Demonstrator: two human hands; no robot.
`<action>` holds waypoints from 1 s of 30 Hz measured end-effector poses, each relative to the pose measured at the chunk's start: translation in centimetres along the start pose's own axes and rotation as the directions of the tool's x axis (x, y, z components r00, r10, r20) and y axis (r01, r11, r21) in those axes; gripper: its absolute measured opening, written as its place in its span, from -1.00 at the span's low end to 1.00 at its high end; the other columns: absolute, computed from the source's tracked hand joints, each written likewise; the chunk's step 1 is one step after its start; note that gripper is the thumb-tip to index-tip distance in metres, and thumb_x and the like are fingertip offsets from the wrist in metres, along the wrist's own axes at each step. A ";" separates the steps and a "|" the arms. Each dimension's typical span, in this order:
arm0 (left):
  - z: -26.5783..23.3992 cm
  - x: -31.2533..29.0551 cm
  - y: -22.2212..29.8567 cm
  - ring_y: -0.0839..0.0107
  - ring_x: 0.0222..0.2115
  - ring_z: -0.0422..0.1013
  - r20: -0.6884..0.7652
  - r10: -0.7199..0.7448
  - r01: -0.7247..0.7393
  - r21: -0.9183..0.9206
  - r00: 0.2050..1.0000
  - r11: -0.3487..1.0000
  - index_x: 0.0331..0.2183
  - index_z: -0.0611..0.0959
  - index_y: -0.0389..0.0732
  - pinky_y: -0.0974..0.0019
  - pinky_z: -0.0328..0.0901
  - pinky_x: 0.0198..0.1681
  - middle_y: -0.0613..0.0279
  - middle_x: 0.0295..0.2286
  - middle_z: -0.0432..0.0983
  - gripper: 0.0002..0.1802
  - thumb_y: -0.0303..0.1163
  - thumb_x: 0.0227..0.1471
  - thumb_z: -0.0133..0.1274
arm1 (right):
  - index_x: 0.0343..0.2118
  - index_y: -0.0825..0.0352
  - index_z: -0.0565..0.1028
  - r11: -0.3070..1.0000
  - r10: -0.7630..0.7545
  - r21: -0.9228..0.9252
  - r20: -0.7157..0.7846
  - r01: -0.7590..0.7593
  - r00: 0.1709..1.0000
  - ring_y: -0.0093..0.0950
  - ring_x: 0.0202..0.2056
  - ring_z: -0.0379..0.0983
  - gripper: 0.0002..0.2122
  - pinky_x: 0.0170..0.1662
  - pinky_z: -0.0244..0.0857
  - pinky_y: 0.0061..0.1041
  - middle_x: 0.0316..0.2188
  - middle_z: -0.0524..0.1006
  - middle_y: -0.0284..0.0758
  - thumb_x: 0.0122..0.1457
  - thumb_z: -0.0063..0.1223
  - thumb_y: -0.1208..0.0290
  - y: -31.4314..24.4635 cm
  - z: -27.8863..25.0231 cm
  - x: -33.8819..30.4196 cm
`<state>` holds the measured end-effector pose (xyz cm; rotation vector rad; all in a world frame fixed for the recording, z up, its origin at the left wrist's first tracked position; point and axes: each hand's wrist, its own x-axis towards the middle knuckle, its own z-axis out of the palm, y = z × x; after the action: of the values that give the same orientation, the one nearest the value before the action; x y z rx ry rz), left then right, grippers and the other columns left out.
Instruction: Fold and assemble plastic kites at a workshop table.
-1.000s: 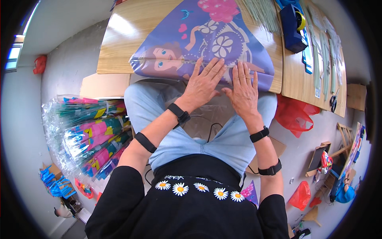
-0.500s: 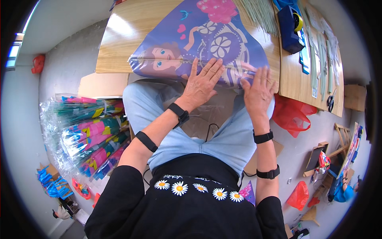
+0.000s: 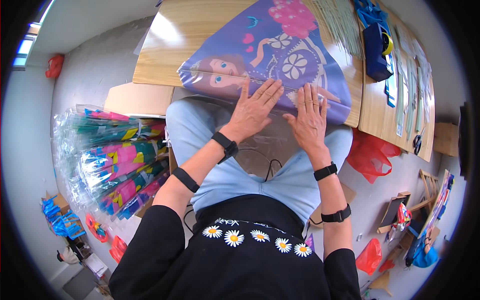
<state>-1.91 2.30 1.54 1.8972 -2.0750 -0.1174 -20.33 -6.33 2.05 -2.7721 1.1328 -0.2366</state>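
Note:
A purple kite sail printed with a cartoon princess and pink balloons lies over the near edge of the wooden table, hanging slightly toward my lap. A thin straight line, a rod or a seam, crosses it near its lower edge. My left hand lies on the sail with fingers spread, fingertips along that line. To its right, my right hand rests flat on the sail, fingers extended and thumb apart. Neither hand grasps anything that I can see.
Thin pale sticks lie on the table. A blue tape dispenser and black scissors are on the right-hand table. Plastic-wrapped colourful bundles stand at left, beside a cardboard box. A red bag is under the right table.
My right hand has slid left along the sail, closer to my left hand. My left hand stays on the sail. The whole view has shifted slightly.

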 end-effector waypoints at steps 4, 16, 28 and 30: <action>-1.4 -1.7 -1.8 0.34 0.33 -0.05 0.031 -0.085 0.085 0.027 0.996 0.996 0.28 0.21 -0.11 -0.21 -0.33 0.34 0.30 0.31 0.03 0.11 -0.16 -0.29 0.36 | 0.30 0.40 0.14 1.000 -0.008 -0.024 -0.011 0.008 1.000 -0.21 0.38 -0.10 -0.22 0.36 -0.26 -0.04 0.36 0.05 -0.14 0.11 0.13 0.04 0.1 0.0 0.0; -1.9 -1.4 -1.3 0.32 0.31 -0.01 -0.015 -0.100 0.101 0.029 0.995 0.994 0.26 0.27 -0.13 -0.22 -0.32 0.34 0.27 0.29 0.09 0.07 -0.19 -0.31 0.36 | 0.28 0.39 0.19 0.997 -0.071 0.006 -0.077 0.072 0.994 -0.25 0.37 -0.07 -0.21 0.37 -0.31 0.01 0.33 0.12 -0.15 0.09 0.09 -0.07 -4.4 0.6 1.8; -1.3 -1.4 -1.2 0.32 0.31 0.01 0.015 -0.092 0.091 0.053 0.996 0.994 0.26 0.27 -0.11 -0.24 -0.34 0.34 0.28 0.28 0.09 0.08 -0.21 -0.32 0.37 | 0.26 0.37 0.23 1.000 0.000 0.007 -0.073 0.001 0.997 -0.28 0.36 -0.02 -0.25 0.36 -0.32 0.05 0.31 0.16 -0.19 0.10 0.10 -0.04 -3.5 0.8 1.0; -1.3 -1.4 -1.2 0.32 0.31 0.00 0.015 -0.089 0.089 0.052 0.996 0.995 0.26 0.27 -0.11 -0.24 -0.34 0.34 0.28 0.28 0.09 0.08 -0.20 -0.32 0.38 | 0.24 0.35 0.26 0.998 0.056 -0.021 -0.101 -0.058 0.993 -0.28 0.35 -0.01 -0.28 0.36 -0.30 0.05 0.30 0.19 -0.17 0.11 0.10 -0.04 -2.5 0.6 0.5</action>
<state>-0.34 3.71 2.24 2.0267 -2.0231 -0.1020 -18.14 -4.88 1.96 -2.7719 1.2440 -0.3623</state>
